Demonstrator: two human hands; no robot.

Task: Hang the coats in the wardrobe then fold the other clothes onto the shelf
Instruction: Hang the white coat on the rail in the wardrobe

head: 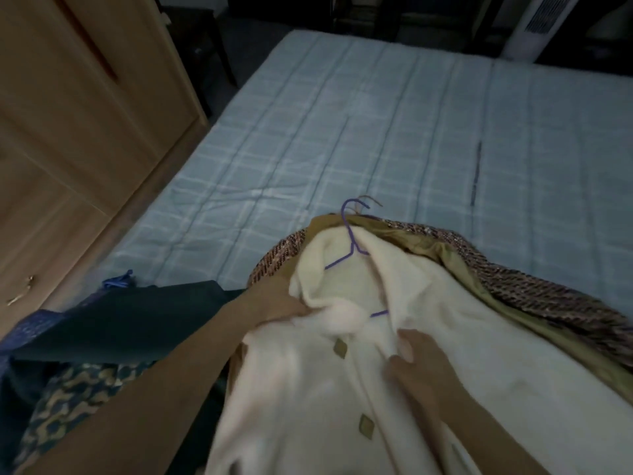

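The left hand [279,308] grips a bunched fold of the cream fleece coat with brown diamond-shaped buttons [308,389] at its left collar, while the right hand [416,363] pinches the coat's right front edge between thumb and curled fingers. A thin purple wire hanger [351,246] sits inside the coat's neck, its hook pointing to the far side. The coat lies on top of a brown-and-pink tweed coat with an olive lining [534,279], at the near edge of a bed with a pale blue checked quilted cover [342,132]. To the near left lies a heap of dark and blue-patterned clothes [85,354]. A light wooden wardrobe [68,132] stands on the left.
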